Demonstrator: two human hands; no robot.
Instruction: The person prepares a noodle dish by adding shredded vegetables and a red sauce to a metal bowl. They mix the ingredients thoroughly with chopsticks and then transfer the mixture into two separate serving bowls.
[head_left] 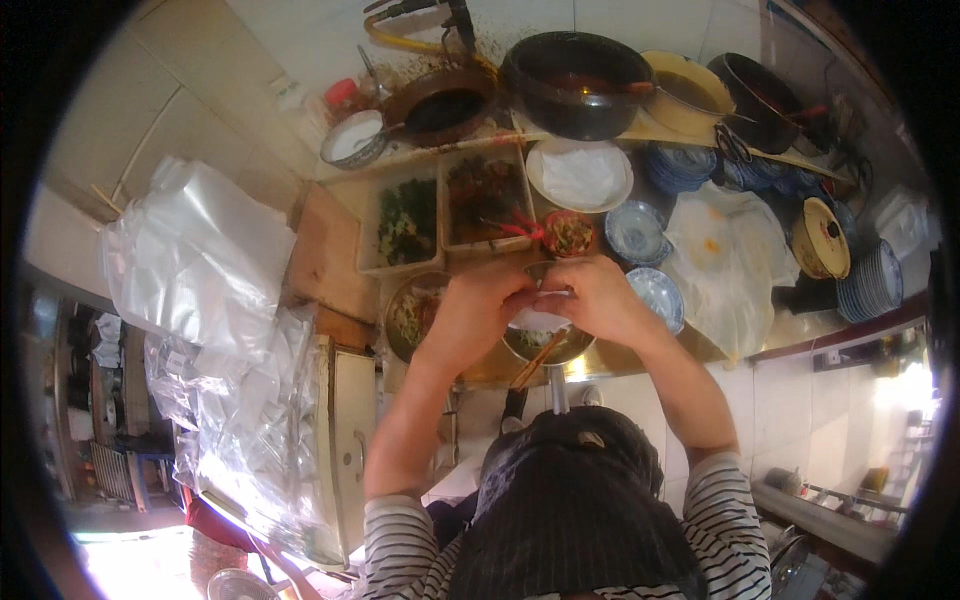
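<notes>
My left hand (478,308) and my right hand (597,298) meet at the near edge of the counter, fingers pinched together. Between them is a small thin white piece (540,320), perhaps plastic or paper; its kind does not show clearly. Directly below is a round metal pan (520,352) with a handle toward me, holding some greenish food. A pair of wooden chopsticks (537,360) leans over its near rim. Partly behind my left hand stands a bowl of shredded food (405,335).
Beyond my hands are a tub of chopped greens (408,212), a tub of dark red food (487,190) and a small red bowl (568,234). Stacked blue-white dishes (637,232) and a clear plastic sheet (722,265) lie right. Large pots (578,85) line the back shelf; plastic bags (200,260) hang left.
</notes>
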